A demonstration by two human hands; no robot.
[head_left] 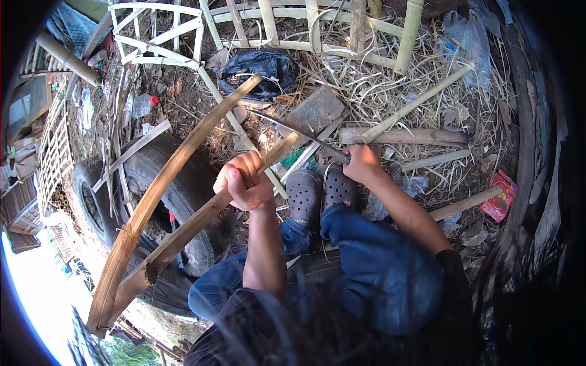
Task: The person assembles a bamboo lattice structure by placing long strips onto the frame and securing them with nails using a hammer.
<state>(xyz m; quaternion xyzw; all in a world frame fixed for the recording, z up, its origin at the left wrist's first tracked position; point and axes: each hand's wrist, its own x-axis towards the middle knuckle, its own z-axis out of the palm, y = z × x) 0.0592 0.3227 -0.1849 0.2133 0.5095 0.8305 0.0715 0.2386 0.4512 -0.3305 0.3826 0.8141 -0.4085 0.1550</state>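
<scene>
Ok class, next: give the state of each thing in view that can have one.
Bamboo: split, its two strips spread apart
Knife: blade bare
Left hand: closed around bamboo
Right hand: closed on knife
Black bag: crumpled
Bottle: red cap on
Clogs: worn
Red packet: cannot tell if opened

From the left hand (244, 181): clear gap at 3 o'clock, above the shoes (303, 198), reaching the right hand (362, 163). Knife (314, 140) blocks 12 to 2; split bamboo (171, 168) bars 8 through 12, with tires (198, 183) beneath at 9.
</scene>
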